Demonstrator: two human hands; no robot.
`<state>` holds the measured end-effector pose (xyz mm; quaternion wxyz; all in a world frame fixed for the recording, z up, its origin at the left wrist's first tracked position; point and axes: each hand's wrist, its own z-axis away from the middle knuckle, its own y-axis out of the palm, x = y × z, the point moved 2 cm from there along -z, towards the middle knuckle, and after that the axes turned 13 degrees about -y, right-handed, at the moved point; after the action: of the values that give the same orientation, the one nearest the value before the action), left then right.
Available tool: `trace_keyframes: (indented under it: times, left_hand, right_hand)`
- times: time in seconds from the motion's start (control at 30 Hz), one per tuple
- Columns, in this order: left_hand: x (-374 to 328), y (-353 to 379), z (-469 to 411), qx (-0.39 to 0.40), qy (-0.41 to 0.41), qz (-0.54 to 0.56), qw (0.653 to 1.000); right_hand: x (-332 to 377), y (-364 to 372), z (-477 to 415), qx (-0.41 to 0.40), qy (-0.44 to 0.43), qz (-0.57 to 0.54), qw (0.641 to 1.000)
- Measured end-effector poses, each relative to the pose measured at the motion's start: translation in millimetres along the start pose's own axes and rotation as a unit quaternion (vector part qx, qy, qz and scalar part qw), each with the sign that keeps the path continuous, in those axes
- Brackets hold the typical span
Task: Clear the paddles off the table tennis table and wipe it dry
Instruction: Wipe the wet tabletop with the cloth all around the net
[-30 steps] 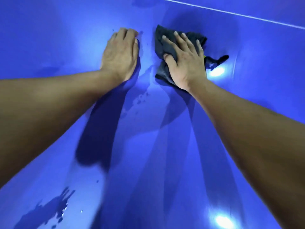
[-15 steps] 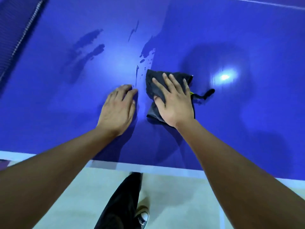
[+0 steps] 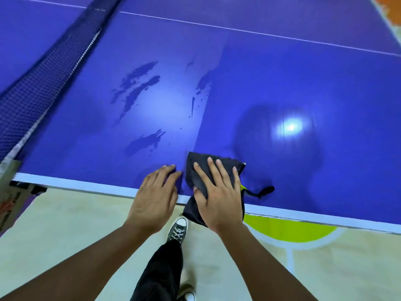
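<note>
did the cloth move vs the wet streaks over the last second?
Yes. The dark cloth under the right hand has been pulled back toward the person, away from the wet streaks, and now hangs over the table's white near edge.

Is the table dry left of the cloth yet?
No. Dark wet patches remain on the table left of the cloth.

Left hand flat, palm down; right hand flat, fingers spread.
</note>
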<state>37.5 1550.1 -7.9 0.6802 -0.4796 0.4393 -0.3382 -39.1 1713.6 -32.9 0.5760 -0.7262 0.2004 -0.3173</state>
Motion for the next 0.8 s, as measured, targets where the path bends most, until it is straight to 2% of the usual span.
trace_keyframes:
  times: [0.23,0.37,0.8]
  left_hand:
    - [4,-7,-53,-0.062,-0.031,0.017,0.997]
    - [9,-13,-107,-0.071,-0.034,0.006,0.997]
    - [-17,-34,-346,-0.07,0.012,0.021,0.997]
  right_hand:
    - [-12,11,-54,-0.005,-0.04,-0.003,0.999]
    - [-32,15,-101,-0.002,-0.052,0.0,0.999]
    - [-165,20,-338,-0.006,0.053,0.021,0.998]
